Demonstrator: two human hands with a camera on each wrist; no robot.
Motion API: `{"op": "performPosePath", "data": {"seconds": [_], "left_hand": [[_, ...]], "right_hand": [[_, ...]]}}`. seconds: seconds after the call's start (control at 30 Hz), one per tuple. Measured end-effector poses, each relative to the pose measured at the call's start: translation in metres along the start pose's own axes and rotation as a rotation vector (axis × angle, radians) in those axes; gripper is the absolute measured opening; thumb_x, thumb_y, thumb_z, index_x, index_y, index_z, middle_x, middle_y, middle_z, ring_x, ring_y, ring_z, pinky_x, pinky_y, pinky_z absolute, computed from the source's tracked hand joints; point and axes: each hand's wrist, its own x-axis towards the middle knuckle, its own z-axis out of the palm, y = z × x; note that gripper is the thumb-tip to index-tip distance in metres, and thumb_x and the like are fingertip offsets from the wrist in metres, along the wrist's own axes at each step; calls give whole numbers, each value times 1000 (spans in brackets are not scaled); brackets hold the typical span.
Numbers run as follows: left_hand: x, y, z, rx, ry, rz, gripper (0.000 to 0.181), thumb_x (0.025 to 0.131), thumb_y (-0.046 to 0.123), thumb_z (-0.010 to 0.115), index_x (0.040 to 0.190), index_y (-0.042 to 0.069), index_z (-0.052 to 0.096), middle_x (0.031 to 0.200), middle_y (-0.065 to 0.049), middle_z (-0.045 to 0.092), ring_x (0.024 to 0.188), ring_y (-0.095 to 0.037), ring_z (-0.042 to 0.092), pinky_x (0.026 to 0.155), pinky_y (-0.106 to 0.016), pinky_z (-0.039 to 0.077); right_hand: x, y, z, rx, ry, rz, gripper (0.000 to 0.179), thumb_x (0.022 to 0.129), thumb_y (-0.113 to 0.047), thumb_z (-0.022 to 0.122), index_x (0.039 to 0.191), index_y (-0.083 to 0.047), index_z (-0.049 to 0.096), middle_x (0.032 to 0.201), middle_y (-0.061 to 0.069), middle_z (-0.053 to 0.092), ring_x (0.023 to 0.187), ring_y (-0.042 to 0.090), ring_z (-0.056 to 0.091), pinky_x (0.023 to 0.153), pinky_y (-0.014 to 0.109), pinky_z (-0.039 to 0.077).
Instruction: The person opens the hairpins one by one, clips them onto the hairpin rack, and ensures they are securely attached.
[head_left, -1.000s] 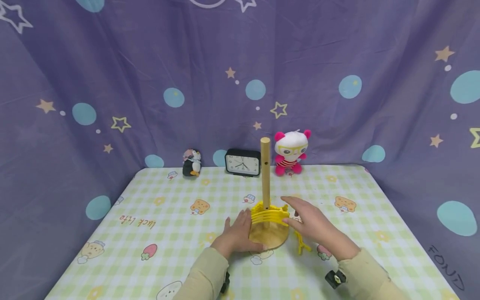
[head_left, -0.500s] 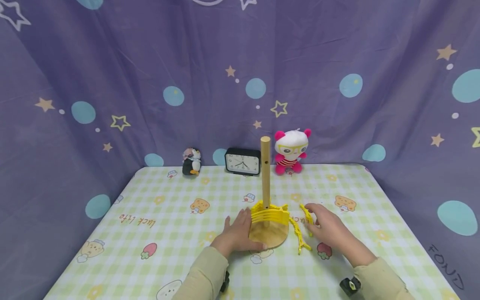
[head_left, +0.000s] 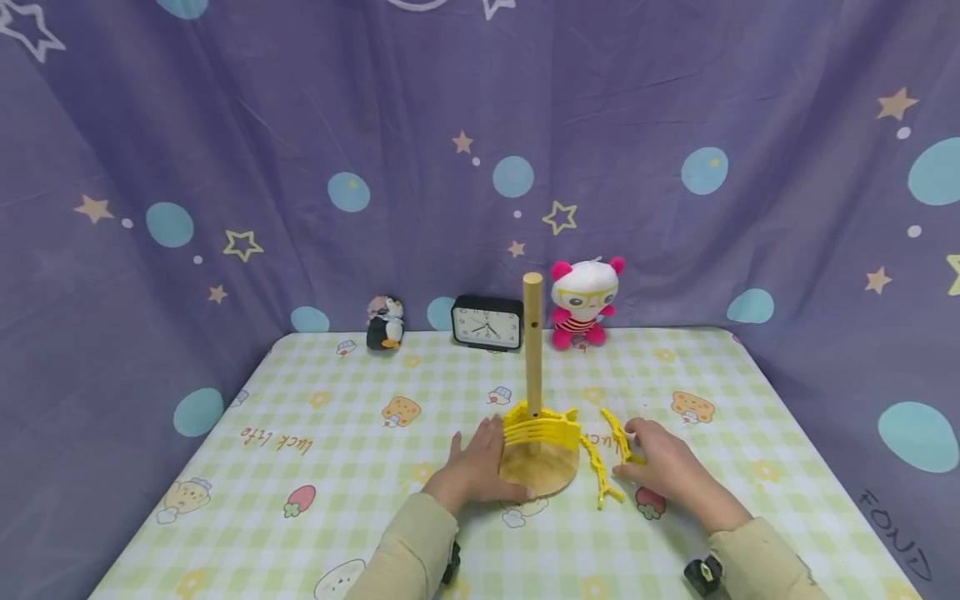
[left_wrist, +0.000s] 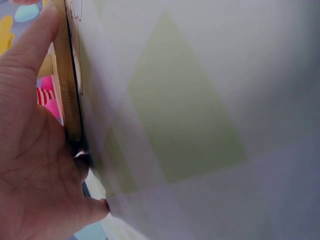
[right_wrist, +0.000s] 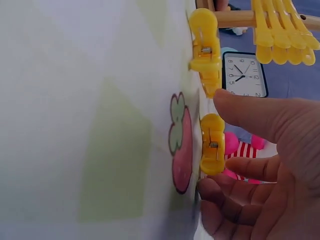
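Observation:
A wooden stand with an upright post (head_left: 533, 350) and a round base (head_left: 540, 475) carries several yellow spring clips (head_left: 543, 431) low around its post. My left hand (head_left: 474, 468) rests against the base's left side, fingers extended, thumb (left_wrist: 37, 35) at the rim. Two more yellow clips lie on the table: one, the nearer clip (head_left: 602, 475), just right of the base, and the other, a farther clip (head_left: 617, 432), beside my right hand (head_left: 663, 462). That hand's thumb and fingers are spread apart near the farther clip, loosely bent. In the right wrist view, the clips' springs show.
Along the table's back stand a penguin toy (head_left: 386, 323), a black alarm clock (head_left: 487, 322) and a pink-and-white panda plush (head_left: 583, 304). A checked cloth (head_left: 360, 500) covers the table. Purple curtain (head_left: 420, 108) hangs behind and at both sides.
My right hand has moved right and nearer, away from the stand, and its fingers have drawn back from the farther clip, which now shows more fully. The left hand stays put.

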Motion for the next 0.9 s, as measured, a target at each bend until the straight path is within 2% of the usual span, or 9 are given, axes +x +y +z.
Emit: {"op": "performPosePath", "data": {"seconds": [0.07, 0.17, 0.33, 0.47, 0.63, 0.73, 0.9], "left_hand": [[0, 0, 0, 0, -1, -1, 121, 74, 73, 66, 157, 5, 10, 163, -9, 4, 150, -23, 3, 115, -58, 0], [-2, 1, -2, -15, 6, 3, 120, 73, 72, 67, 156, 4, 13, 163, -10, 6, 149, -25, 5, 115, -59, 2], [-3, 2, -2, -11, 5, -1, 121, 73, 73, 67, 157, 5, 12, 163, -9, 6, 149, -24, 5, 115, -59, 2], [-2, 2, -2, -8, 1, -6, 121, 73, 73, 66, 157, 5, 11, 164, -8, 5, 150, -23, 4, 115, -58, 1], [-3, 3, -3, -10, -1, -13, 121, 73, 73, 66, 157, 6, 10, 164, -8, 5, 150, -23, 3, 115, -58, 0], [-4, 3, -3, -18, 4, -10, 121, 73, 73, 67, 157, 5, 11, 163, -9, 6, 149, -23, 4, 115, -58, 1], [-4, 2, -2, -20, 9, -6, 121, 73, 72, 68, 157, 5, 11, 163, -10, 7, 149, -24, 5, 115, -58, 2]], "right_hand": [[1, 1, 2, -3, -9, 16, 72, 74, -35, 85, 126, 2, 53, 112, 14, 60, 99, 28, 59, 85, 49, 49], [3, 1, 4, -18, -18, 31, 69, 73, -35, 85, 122, 1, 54, 107, 11, 58, 91, 25, 56, 83, 47, 48], [4, 0, 6, -54, -32, 34, 61, 72, -38, 86, 111, -2, 55, 94, 6, 49, 76, 21, 47, 71, 39, 45], [6, 0, 8, -61, -29, 35, 62, 70, -43, 86, 104, -3, 55, 90, 7, 45, 72, 21, 45, 64, 36, 41], [6, -2, 9, -69, -20, 41, 55, 69, -41, 87, 93, -5, 54, 86, 7, 42, 67, 21, 43, 60, 33, 38], [5, -2, 9, -85, -19, 45, 49, 71, -38, 87, 90, -5, 56, 84, 7, 43, 66, 21, 43, 60, 33, 39], [4, -3, 4, -91, 5, 58, 45, 74, -35, 85, 94, -5, 59, 84, 5, 51, 69, 20, 46, 65, 37, 44]]}}
